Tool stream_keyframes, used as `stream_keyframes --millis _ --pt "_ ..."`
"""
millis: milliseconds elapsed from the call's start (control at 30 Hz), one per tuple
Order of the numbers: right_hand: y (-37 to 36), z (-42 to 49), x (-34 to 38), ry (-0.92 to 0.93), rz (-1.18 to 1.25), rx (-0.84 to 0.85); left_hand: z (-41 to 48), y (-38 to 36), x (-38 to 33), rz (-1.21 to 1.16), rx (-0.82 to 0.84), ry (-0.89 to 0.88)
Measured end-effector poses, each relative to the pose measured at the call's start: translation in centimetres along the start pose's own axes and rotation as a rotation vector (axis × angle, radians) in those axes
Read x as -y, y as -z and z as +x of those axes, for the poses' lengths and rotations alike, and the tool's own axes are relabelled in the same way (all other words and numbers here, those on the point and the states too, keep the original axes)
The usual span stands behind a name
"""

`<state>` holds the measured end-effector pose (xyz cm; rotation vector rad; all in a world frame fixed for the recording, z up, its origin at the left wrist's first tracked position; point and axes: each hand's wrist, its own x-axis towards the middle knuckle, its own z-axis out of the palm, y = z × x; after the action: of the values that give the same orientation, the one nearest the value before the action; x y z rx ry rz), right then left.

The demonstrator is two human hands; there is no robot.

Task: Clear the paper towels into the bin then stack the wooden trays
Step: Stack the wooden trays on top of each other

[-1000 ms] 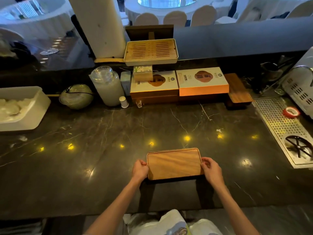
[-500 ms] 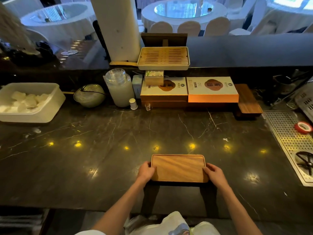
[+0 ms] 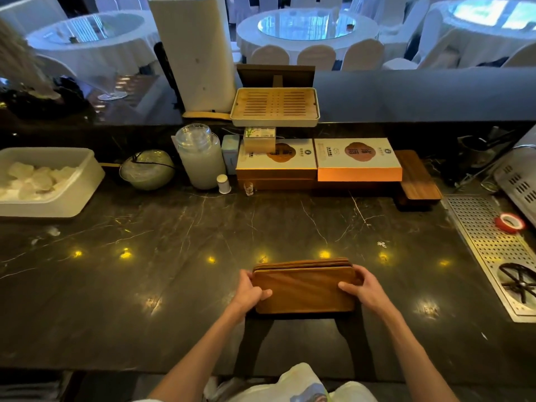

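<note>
A stack of brown wooden trays is held over the near middle of the dark marble counter, tilted so its underside faces me and layered edges show along the top. My left hand grips its left end and my right hand grips its right end. Another wooden tray lies at the back right on a dark block. A white bin at the far left holds crumpled paper towels.
Along the back stand two orange-and-white boxes, a frosted glass jar, a green bowl, a slatted bamboo tray and a white column. A perforated metal drain tray with a red tape roll runs along the right.
Both hands have lifted the wooden trays' far edge, tipping them from flat on the counter to tilted toward me. The camera has swung slightly left and down.
</note>
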<state>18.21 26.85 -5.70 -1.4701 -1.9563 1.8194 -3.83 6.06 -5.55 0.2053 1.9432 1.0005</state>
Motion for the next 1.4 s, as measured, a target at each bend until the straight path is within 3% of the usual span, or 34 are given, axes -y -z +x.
stream_keyframes --millis 233,567,767,933,1133,1233,1333,1400 --pt "-0.3 -1.5 -0.5 0.251 -0.2 -0.06 -0.3 0.4 1.3 0.259 -0.132 -0.351" --pt "-0.6 -1.8 -1.8 0.218 -0.304 -0.019 -0.4 0.7 2.5 0.475 -0.052 -0.449" --pt "-2.3 -1.5 1.1 0.394 -0.802 -0.031 -1.1 -0.7 0.6 1.016 -0.276 -0.612" --pt "-6.5 -1.2 2.6 0.394 -1.121 -0.035 -1.7 -4.6 -1.1 1.218 -0.251 -0.666" --pt "-9.7 -2.0 2.5 0.533 -1.209 -0.142 -1.7 -6.7 -0.8 1.269 -0.302 -0.707" --pt "-8.9 -1.9 2.1 0.578 -1.191 -0.172 -1.2 -5.3 -0.8 1.255 -0.241 -0.743" --pt "-6.5 -1.3 1.8 0.468 -1.164 -0.135 -0.3 -2.4 -0.5 1.119 -0.176 -0.661" --pt "-4.5 -0.9 1.1 0.378 -1.07 -0.111 0.1 -0.7 0.1 0.869 -0.085 -0.638"
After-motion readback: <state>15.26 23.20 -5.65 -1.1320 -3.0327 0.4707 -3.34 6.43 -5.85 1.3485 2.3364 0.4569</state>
